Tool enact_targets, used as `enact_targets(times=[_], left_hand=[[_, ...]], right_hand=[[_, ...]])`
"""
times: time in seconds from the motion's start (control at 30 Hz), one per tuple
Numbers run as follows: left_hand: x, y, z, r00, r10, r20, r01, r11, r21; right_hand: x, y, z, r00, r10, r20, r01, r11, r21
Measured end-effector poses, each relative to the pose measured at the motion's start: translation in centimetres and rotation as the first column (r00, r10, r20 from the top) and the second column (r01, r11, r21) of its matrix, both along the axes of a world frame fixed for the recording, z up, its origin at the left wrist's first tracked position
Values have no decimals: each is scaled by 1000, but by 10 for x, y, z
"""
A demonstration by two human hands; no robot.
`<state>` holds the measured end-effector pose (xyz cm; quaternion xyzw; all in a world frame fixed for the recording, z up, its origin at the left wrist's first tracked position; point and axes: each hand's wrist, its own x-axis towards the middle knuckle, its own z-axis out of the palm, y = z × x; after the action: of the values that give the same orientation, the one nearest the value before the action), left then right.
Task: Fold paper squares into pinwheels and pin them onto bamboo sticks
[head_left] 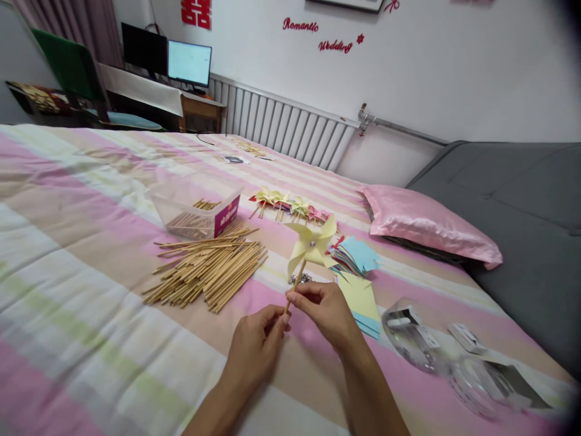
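A pale yellow paper pinwheel [312, 243] on a thin wooden stick stands upright in front of me, a silver pin at its centre. My left hand [261, 333] pinches the lower end of the stick. Just above it, my right hand [321, 306] grips the same stick between thumb and fingers. Behind the stick lies a small heap of silvery pins [305, 278], partly hidden. To the left is a big pile of wooden sticks [209, 266]. Cut yellow paper sheets [361, 295] rest on blue ones at the right, near a stack of blue and other coloured sheets [358, 253].
A clear plastic box [181, 200] with sticks stands behind the pile. Several finished pinwheels [290, 204] lie in a row further back. Clear round containers [408, 336] and a small white box [466, 338] sit at right. A pink pillow [426, 221] leans near the grey headboard [512, 194].
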<state>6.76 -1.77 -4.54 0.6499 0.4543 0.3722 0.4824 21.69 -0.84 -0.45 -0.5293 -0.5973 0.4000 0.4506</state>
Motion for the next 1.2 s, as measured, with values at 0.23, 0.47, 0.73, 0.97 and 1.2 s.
enact_targets(times=[0.23,0.47,0.73,0.97,1.2], left_hand=[[1,-1,1,996,3,-88,-1,1000,21],[0,-1,2,999,22,-25,-21,1000,15],[-3,-3,0,997,75,20,-75,997,-2],[-3,-14,3,978,75,-197,-70,997,31],[3,-29,7,961,-67,-268,85,995,57]], right_hand=[[2,3,-3,993,-89,-76,88,996,-25],[-8,2,-4,1000,30,-5,-30,997,-75],[-17,1,-2,989,127,78,-122,991,-58],[-11,5,-11,994,-85,68,87,996,-32],[-2,18,-26,937,-341,-74,337,939,-61]])
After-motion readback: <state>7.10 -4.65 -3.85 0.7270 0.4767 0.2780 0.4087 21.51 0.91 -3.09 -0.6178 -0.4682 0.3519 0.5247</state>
